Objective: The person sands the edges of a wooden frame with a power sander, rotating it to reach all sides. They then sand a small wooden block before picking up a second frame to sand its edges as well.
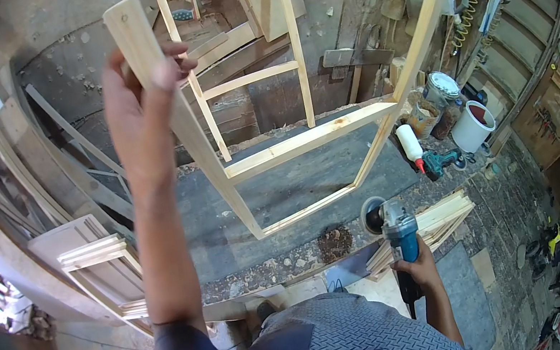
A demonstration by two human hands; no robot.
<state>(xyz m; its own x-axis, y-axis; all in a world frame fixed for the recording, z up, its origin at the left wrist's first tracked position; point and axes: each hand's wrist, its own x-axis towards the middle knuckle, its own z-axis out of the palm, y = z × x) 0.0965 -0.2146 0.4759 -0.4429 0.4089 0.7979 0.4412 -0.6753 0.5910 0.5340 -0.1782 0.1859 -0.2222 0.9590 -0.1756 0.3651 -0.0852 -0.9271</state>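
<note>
My left hand (147,86) is wrapped round the upper part of a pale wooden post, its thumb across the front face. The post belongs to a wooden frame (311,140) that stands on the dark bench top, with a crossbar between its two uprights. At the lower right, my right hand (420,266) grips the body of a blue and grey angle grinder (400,229). The grinder's round disc points up and left, apart from the frame.
A second frame (251,76) stands behind. On the right are a white glue bottle (408,143), a green drill (441,160), a white bucket (470,128) and stacked wood strips (445,214). Small frames (96,253) lean at left.
</note>
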